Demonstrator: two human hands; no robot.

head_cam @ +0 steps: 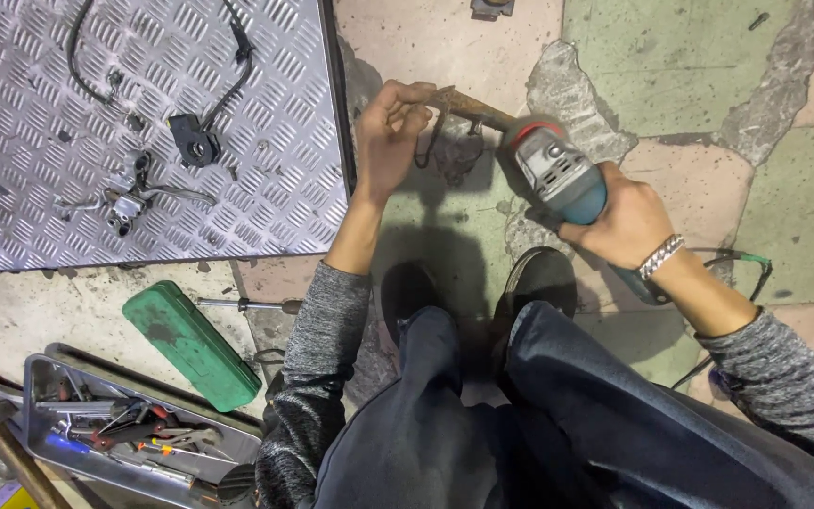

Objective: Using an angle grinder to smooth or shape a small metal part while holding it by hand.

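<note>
My left hand (388, 132) grips one end of a rusty metal bar (463, 106) held just above the stone floor. A dark bent bracket hangs under the bar. My right hand (619, 221) is wrapped around the body of a blue-green angle grinder (562, 179), whose red-guarded head meets the bar's right end. A bracelet sits on my right wrist. My two dark shoes (539, 278) stand on the floor below the bar, and my knees in dark trousers fill the bottom of the view.
A raised checker-plate metal platform (40, 217) at upper left carries a black cable, a small black part (195, 141) and a metal lever assembly (129, 203). A green case (190, 344), a screwdriver (242, 304), a tool tray (40, 377) and a hammer (2, 438) lie at lower left. The grinder's cord (741, 259) trails right.
</note>
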